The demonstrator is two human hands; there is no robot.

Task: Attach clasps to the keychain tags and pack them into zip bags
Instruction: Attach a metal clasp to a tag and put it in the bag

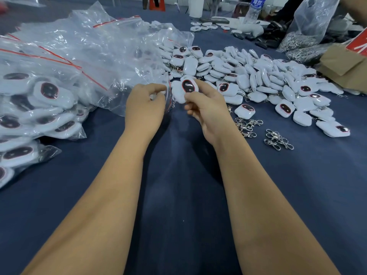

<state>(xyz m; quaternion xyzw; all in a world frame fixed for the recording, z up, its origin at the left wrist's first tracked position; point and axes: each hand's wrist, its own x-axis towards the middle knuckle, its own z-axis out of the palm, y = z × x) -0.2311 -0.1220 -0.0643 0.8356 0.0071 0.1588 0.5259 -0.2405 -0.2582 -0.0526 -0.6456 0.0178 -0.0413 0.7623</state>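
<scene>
Head cam: right hand (206, 108) pinches a white keychain tag (187, 87) w/ dark oval face rimmed in red, thumb and fingers curled round its lower edge. Left hand (145, 108) sits just left of that tag, fingers curled, pinching the edge of a clear zip bag (168, 96) w/ red seal line; a small pale bit shows between its fingers, can't tell what. Tag and bag mouth nearly touch.

Behind and right of the held tag: big heap of loose tags (258, 76), many w/ metal clasps already on. Right of the held tag and nearer the person: two small clusters of loose silver clasps (278, 138) on the dark blue table cloth (178, 195). Left of the held tag: pile of filled zip bags (39, 100), tags visible inside, w/ empty bags heaped on top. Far right beyond the heap: brown cardboard box (341, 64), clear bag of metal clasps (303, 42), water bottle (255, 8) further back.
</scene>
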